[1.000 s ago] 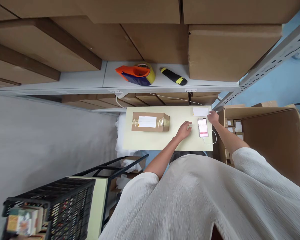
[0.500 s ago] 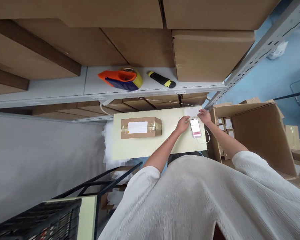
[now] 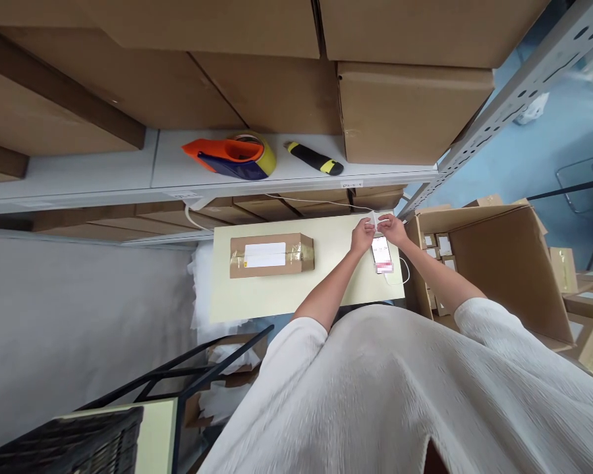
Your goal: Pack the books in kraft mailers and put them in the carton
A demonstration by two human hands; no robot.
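On a small pale table (image 3: 277, 296) lies a taped cardboard parcel (image 3: 271, 255) with a white label. A phone (image 3: 381, 255) with a lit screen and a white cable lies at the table's right side. My left hand (image 3: 362, 235) and my right hand (image 3: 390, 228) meet just above the phone. Both pinch a small white paper slip (image 3: 376, 220) between their fingertips.
An orange tape dispenser (image 3: 232, 157) and a black-and-yellow utility knife (image 3: 315, 158) lie on the metal shelf above the table, among large cardboard boxes. An open carton (image 3: 479, 257) of small boxes stands right of the table. A black crate (image 3: 74, 441) sits at bottom left.
Both hands moved together from beside the phone to the table's far right corner and picked up the white slip. The view shifted to the right.
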